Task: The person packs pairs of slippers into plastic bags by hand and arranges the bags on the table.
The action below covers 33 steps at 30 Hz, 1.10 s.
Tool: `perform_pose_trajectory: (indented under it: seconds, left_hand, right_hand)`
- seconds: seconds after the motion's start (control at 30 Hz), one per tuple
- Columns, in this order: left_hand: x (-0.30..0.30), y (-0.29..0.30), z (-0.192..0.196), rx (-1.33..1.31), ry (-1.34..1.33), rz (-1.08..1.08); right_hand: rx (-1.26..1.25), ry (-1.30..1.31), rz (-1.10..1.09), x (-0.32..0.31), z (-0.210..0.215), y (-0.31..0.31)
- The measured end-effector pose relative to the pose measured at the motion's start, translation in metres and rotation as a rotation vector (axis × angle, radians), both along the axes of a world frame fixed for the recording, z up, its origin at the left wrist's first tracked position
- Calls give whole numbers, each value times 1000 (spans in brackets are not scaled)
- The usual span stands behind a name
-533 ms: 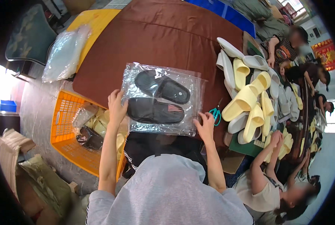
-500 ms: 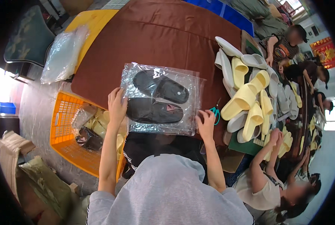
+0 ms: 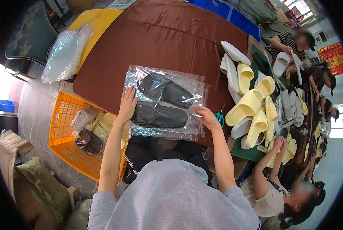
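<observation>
A clear plastic bag (image 3: 197, 82) lies on the brown-covered table in front of me, with a pair of black slide slippers (image 3: 160, 114) side by side in it. My left hand (image 3: 127, 105) rests on the bag's left edge, fingers stretched out beside the nearer slipper's end. At the opposite edge, my right hand (image 3: 208, 117) has its fingers bent and pressed together on the plastic, just past the slippers' other ends. Teal-handled scissors (image 3: 219, 119) lie right beside that hand, partly hidden by it.
Yellow slippers (image 3: 243, 108) and white slippers (image 3: 236, 52) are heaped on the right. An orange crate (image 3: 60, 132) with bagged slippers stands at lower left, below a stack of clear bags (image 3: 64, 57). Co-workers sit along the right side; one holds up white slippers (image 3: 281, 64).
My right hand has shifted left onto the bag's edge, its fingers closing. My left hand lies flatter on the bag. The pinkish patch on the nearer slipper no longer shows. A co-worker has raised white slippers.
</observation>
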<state>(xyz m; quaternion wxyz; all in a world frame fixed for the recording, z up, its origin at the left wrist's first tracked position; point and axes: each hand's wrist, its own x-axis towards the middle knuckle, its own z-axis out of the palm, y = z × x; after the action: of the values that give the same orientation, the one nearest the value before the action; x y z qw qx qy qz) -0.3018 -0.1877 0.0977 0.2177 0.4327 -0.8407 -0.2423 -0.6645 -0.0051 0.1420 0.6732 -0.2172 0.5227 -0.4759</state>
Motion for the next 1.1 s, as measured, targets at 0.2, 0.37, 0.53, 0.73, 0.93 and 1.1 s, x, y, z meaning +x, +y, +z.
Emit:
perform_pose_trajectory:
  seconds: [0.2,0.37,0.53,0.73,0.93,1.1]
  left_hand:
    - [-2,-1,1,-21,-27,-15]
    - [-6,3,4,-74,-83,19]
    - [-4,5,6,-53,-113,36]
    - [-6,5,5,-99,-209,25]
    - [0,6,10,20,-132,62]
    - [-3,24,40,-242,128,331]
  right_hand:
    - [-428,1004,-3,11,-13,-28]
    - [-346,946,291,17,-15,-33]
    - [-190,526,118,55,2,-37]
    - [-252,599,-39,41,-2,-21]
    - [-400,870,-73,36,9,-24]
    - [-212,374,-157,36,-3,-15]
